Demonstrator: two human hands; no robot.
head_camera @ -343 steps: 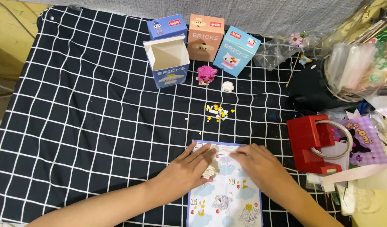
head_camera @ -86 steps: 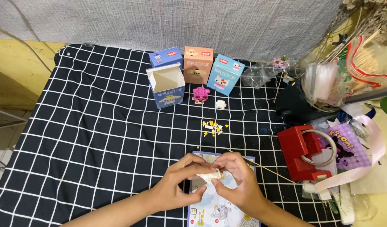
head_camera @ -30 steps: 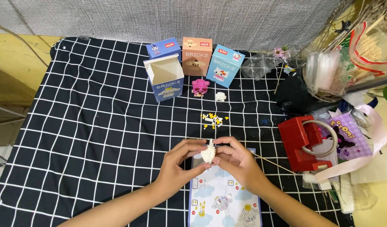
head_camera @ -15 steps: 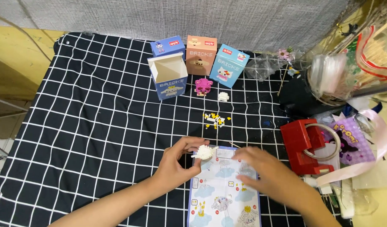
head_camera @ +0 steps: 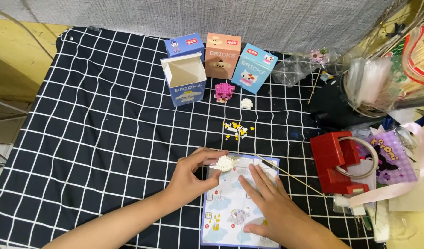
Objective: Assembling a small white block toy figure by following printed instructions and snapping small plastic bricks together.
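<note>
My left hand [head_camera: 193, 177] pinches a small white brick figure [head_camera: 224, 163] just above the top edge of a pale blue instruction sheet [head_camera: 230, 214]. My right hand [head_camera: 271, 205] lies flat on that sheet with its fingers spread and nothing in it. A small heap of loose white and yellow bricks [head_camera: 237, 129] sits on the black checked cloth [head_camera: 92, 138] beyond the sheet. Farther back stand a pink brick figure [head_camera: 224, 91] and a small white brick piece [head_camera: 246, 103].
An opened blue box [head_camera: 184, 83] stands at the back with three closed boxes: blue [head_camera: 184, 45], peach [head_camera: 222, 54] and light blue [head_camera: 253, 69]. A red tape dispenser [head_camera: 338, 161] and a thin wooden stick [head_camera: 290, 175] lie to the right, beside cluttered bags and ribbon [head_camera: 391, 92].
Both hands held the white figure together a second ago. The right hand has let go and dropped flat onto the sheet; the left hand keeps the figure.
</note>
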